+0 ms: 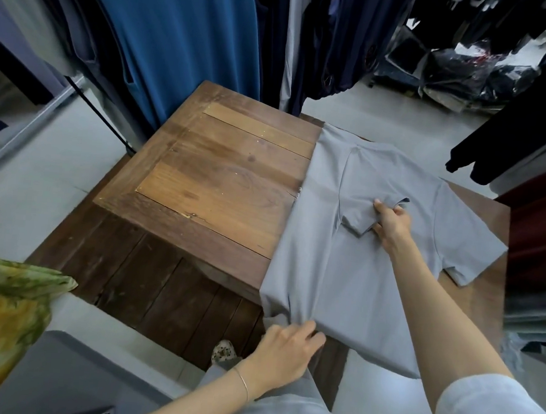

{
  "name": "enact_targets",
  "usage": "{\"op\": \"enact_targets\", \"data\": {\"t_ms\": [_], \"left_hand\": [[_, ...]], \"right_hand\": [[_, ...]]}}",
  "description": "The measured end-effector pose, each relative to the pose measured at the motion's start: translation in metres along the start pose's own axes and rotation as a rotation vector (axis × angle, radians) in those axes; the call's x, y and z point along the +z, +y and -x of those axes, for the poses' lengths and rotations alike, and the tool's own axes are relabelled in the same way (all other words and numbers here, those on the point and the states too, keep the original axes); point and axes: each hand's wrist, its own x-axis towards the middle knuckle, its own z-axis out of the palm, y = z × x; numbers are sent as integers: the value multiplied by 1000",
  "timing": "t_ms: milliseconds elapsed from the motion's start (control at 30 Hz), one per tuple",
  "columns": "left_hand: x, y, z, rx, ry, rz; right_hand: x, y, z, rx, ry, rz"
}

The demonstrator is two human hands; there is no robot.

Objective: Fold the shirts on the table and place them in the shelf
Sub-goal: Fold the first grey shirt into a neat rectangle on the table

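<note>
Early: 1 grey shirt (351,271) half-folded; right hand (391,226) pinches its sleeve at 2 o'clock, left hand (286,348) grips the hem; shelving remains.

Shirt (369,247) on table's (221,183) right side, hanging clothes (180,36) behind.

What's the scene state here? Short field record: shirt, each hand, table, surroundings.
shirt: grey T-shirt, flat on the table's right side, left sleeve folded in over the body
left hand: grips the near hem
right hand: holds the folded-in sleeve at mid-chest
table: wooden table, left part bare
surroundings: blue shirt hanging behind the table
</note>
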Motion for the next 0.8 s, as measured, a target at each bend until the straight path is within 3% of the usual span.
{"op": "enact_targets", "data": {"t_ms": [67,133,300,400,533,700,800], "left_hand": [[8,-6,10,-13,-113,20],[9,-16,16,-107,-125,98],[0,-56,24,-708,-13,361],[-2,-82,20,-913,42,746],[-1,-96,19,-875,21,1140],[-1,-102,30,-773,15,1070],[-1,-108,43,-703,-89,924]], "right_hand": [[0,0,0,6,-1,1],[1,-1,2,5,3,-5],[2,-2,5,-3,18,-13],[4,-3,8,-9,15,-15],[4,-3,10,-24,16,-23],[3,-1,8,-52,16,-17],[5,1,8,-84,49,-1]]}}
